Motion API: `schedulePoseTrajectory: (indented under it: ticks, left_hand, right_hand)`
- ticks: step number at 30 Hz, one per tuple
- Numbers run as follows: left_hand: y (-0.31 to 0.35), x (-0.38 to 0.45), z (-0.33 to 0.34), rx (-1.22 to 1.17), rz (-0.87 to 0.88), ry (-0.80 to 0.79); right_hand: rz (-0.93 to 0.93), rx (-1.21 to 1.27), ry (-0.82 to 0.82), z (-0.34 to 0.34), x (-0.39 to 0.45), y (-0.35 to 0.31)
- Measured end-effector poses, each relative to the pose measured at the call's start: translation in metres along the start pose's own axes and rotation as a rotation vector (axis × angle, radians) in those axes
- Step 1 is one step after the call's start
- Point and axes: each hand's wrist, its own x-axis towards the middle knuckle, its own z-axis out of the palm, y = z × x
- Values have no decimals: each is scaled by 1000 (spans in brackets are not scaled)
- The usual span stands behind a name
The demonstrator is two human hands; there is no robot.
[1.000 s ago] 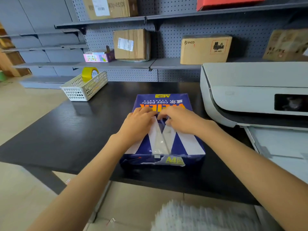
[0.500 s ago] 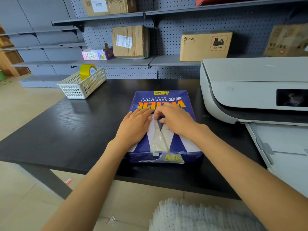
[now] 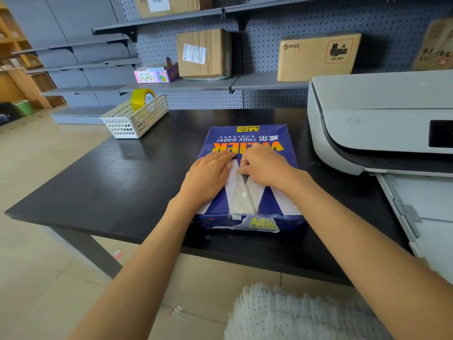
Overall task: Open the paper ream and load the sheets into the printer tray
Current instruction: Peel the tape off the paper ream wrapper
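Under both hands, left [image 3: 208, 176] and right [image 3: 264, 165], lies the ream [image 3: 247, 141], seemingly pinched.

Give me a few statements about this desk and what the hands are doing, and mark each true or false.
1. Both hands rest on top of the ream. True.
2. The ream's wrapper is already off and loose sheets lie on the desk. False: the ream is still wrapped, with only a small tear at its near end.
3. The printer stands to the right of the ream. True.
4. The white basket holds a pair of scissors. False: a roll of yellow tape shows in it.
5. The left hand is lifting the ream off the desk. False: it lies flat on the ream beside the right hand.
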Motion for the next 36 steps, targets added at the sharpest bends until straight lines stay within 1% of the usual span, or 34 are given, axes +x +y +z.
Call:
schedulePoseTrajectory:
  ticks: [3,7,12,17,20,30,36]
  left_hand:
    - [0,0,0,0,1,2]
    - [0,0,-1,5,6,5]
    - [-2,0,1,-11,10,9]
    - [-5,2,2,-20,10,3]
    - [-6,4,3,-17,13,-1]
    - [-6,3,3,-16,2,-3]
    - [-5,2,1,-24,0,-9]
  right_hand:
    - [-28,45,20,1,-3,5]
    - [-44,84,133,9,-13,6]
    - [-64,22,262,23,-26,3]
    - [-106,-90,310,29,-33,1]
    - [-119,-113,310,32,-37,0]
    - [-115,41,234,25,-49,-2]
    - [-114,69,188,22,-61,-3]
